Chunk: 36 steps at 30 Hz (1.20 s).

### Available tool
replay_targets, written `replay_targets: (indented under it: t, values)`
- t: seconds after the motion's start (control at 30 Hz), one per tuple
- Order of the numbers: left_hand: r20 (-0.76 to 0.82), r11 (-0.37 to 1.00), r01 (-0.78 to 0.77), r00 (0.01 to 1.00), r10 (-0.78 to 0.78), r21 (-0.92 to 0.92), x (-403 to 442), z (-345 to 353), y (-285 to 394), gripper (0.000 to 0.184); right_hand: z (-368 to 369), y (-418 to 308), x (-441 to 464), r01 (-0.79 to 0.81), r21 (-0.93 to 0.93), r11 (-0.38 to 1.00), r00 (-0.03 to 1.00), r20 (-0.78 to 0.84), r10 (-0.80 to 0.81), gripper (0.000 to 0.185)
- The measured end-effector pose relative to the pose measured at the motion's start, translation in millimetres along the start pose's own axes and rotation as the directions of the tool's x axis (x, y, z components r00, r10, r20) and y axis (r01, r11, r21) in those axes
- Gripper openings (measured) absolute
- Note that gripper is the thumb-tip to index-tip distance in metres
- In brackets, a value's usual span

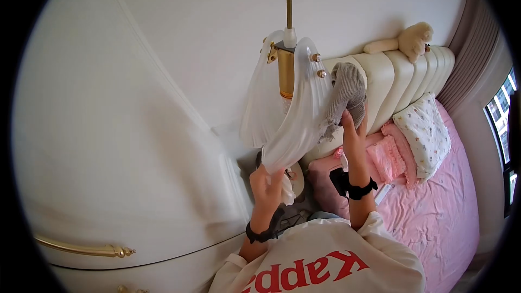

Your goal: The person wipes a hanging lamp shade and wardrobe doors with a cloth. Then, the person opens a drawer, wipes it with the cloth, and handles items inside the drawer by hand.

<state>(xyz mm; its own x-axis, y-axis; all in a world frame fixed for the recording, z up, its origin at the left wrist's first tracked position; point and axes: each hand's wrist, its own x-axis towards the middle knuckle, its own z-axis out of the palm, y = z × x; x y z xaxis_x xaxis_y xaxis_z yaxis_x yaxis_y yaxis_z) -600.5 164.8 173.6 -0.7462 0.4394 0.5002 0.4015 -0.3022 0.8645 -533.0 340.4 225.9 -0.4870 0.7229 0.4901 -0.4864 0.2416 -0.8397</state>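
Rough matt cloth, smooth lampshade

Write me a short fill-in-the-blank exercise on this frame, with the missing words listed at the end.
1. The left hand holds the ____ end of the frosted lamp panel.
2. The right hand holds a ribbed cloth coloured ____.
3. The plush toy rests on top of the ____.
4. The bedsheet is ____.

Missing words: lower; grey; headboard; pink.

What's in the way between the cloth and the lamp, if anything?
Nothing that I can see. The right hand has the gray cloth up at the lamp's side, and the left hand grips its lower end.
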Motion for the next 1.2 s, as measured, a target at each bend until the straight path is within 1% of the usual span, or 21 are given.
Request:
replay_targets:
  t: [0.1, 0.17, 0.23, 0.33, 0.37, 0.47, 0.5, 0.53, 0.57, 0.63, 0.67, 0.7, 0.73, 0.77, 0.83, 0.9, 0.93, 0.97, 1.07, 1.13, 1.2]
  values:
    - [-0.035, 1.000, -0.005, 0.999, 0.005, 0.008, -1, -5, -12, 0.020, -3, 19, -9, -0.019, -0.039, 0.999, 1.000, 0.001, 0.019, 0.061]
    - [-0.085, 0.999, 0.015, 0.996, -0.018, -0.035, -5, -7, -19, 0.020, -7, 26, -18, 0.170, -0.276, 0.946, 0.985, 0.052, -0.162, 0.063]
    - [-0.141, 0.999, -0.028, 0.990, 0.024, -0.027, -7, -10, -32, 0.019, 0, 15, -23, 0.395, -0.439, 0.807, 0.917, 0.133, -0.376, 0.064]
    - [-0.187, 0.999, -0.009, 0.982, 0.001, -0.041, -8, -13, -38, 0.021, 9, -4, -40, 0.644, -0.532, 0.550, 0.761, 0.375, -0.529, 0.059]
    - [-0.195, 0.999, 0.013, 0.980, -0.023, -0.048, -8, -13, -39, 0.022, 19, -7, -44, 0.665, -0.509, 0.547, 0.739, 0.344, -0.579, 0.049]
    - [-0.111, 0.918, -0.198, 0.962, 0.249, 0.343, 5, -11, -30, 0.028, 40, -23, -44, 0.783, -0.430, 0.449, 0.617, 0.455, -0.642, 0.041]
    - [-0.135, 0.988, -0.125, 0.982, 0.136, 0.088, 2, -12, -34, 0.030, 52, -31, -44, 0.782, -0.432, 0.448, 0.617, 0.442, -0.651, 0.033]
    - [-0.096, 0.824, -0.172, 0.960, 0.264, 0.541, -5, -10, -60, 0.030, 60, -36, -42, 0.787, -0.446, 0.426, 0.607, 0.441, -0.661, 0.033]
    - [-0.001, 0.469, -0.181, 0.933, 0.361, 0.864, -13, -4, -102, 0.031, 66, -39, -39, 0.791, -0.464, 0.399, 0.597, 0.440, -0.671, 0.032]
    - [-0.002, 0.353, -0.143, 0.925, 0.381, 0.925, -5, 7, -88, 0.030, 70, -43, -33, 0.790, -0.494, 0.363, 0.584, 0.425, -0.692, 0.031]
    - [-0.115, 0.653, -0.124, 0.944, 0.310, 0.747, -6, 6, -63, 0.027, 70, -43, -29, 0.780, -0.495, 0.383, 0.586, 0.365, -0.724, 0.031]
    - [-0.193, 0.874, -0.086, 0.961, 0.200, 0.478, 2, 4, -22, 0.025, 69, -41, -26, 0.772, -0.493, 0.401, 0.585, 0.303, -0.753, 0.031]
    - [-0.223, 0.988, -0.030, 0.973, 0.064, 0.153, 8, 1, -4, 0.023, 67, -38, -22, 0.763, -0.492, 0.419, 0.581, 0.239, -0.778, 0.032]
    - [-0.187, 0.987, -0.061, 0.978, 0.089, 0.151, 1, -6, -21, 0.017, 63, -33, -17, 0.781, -0.464, 0.419, 0.547, 0.183, -0.817, 0.040]
    - [-0.056, 0.970, -0.064, 0.995, 0.080, 0.235, -19, -26, -54, 0.025, 55, -17, -12, 0.701, -0.434, 0.565, 0.622, -0.014, -0.783, 0.048]
    - [-0.030, 0.969, -0.103, 0.993, 0.113, 0.223, -20, -21, -57, 0.028, 41, -25, 0, 0.654, -0.412, 0.635, 0.687, -0.027, -0.726, 0.055]
    - [-0.074, 0.975, -0.138, 0.986, 0.152, 0.172, -18, -16, -54, 0.028, 34, -28, 5, 0.627, -0.402, 0.667, 0.718, -0.034, -0.695, 0.058]
    - [-0.118, 0.996, -0.067, 0.990, 0.074, 0.059, -17, -11, -47, 0.029, 30, -30, 13, 0.609, -0.362, 0.706, 0.750, -0.026, -0.661, 0.058]
    - [-0.215, 0.995, -0.002, 0.976, -0.019, -0.099, -12, 1, -38, 0.026, 18, -35, 25, 0.548, -0.251, 0.798, 0.829, 0.036, -0.557, 0.054]
    - [-0.186, 0.988, 0.012, 0.982, -0.040, -0.152, -5, 5, -31, 0.025, 11, -29, 29, 0.533, -0.240, 0.812, 0.843, 0.068, -0.533, 0.052]
    - [-0.160, 0.985, 0.011, 0.986, -0.039, -0.173, -1, 2, -29, 0.024, 7, -17, 29, 0.445, -0.189, 0.875, 0.888, -0.035, -0.459, 0.044]
